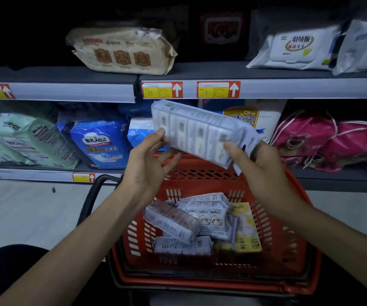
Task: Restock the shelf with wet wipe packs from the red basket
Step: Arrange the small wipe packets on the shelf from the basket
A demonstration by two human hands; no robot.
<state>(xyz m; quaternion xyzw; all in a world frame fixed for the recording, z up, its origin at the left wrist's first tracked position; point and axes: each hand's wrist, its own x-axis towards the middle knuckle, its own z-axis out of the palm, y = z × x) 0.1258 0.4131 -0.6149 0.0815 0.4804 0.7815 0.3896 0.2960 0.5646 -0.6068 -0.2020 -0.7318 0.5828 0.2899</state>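
I hold a long pale lilac multipack of wet wipes (197, 131) above the red basket (297, 239), tilted down to the right. My right hand (260, 166) grips its right end, thumb on top. My left hand (149, 160) supports the left end with thumb and fingertips, fingers spread. Inside the basket lie several more wipe packs: a lilac multipack (169, 221), a pack with cartoon faces (209, 217), a yellow pack (247, 230). The held pack is level with the middle shelf, just below the upper shelf's edge (288, 88).
The upper shelf carries a beige wipe pack (123, 49) and white lidded wipe packs (295, 49). The middle shelf holds green (21, 140) and blue (100, 142) bags on the left, pink bear bags (330, 140) on the right. Red-yellow price tags (162, 89) line the shelf edges. A black basket handle (92, 195) hangs left.
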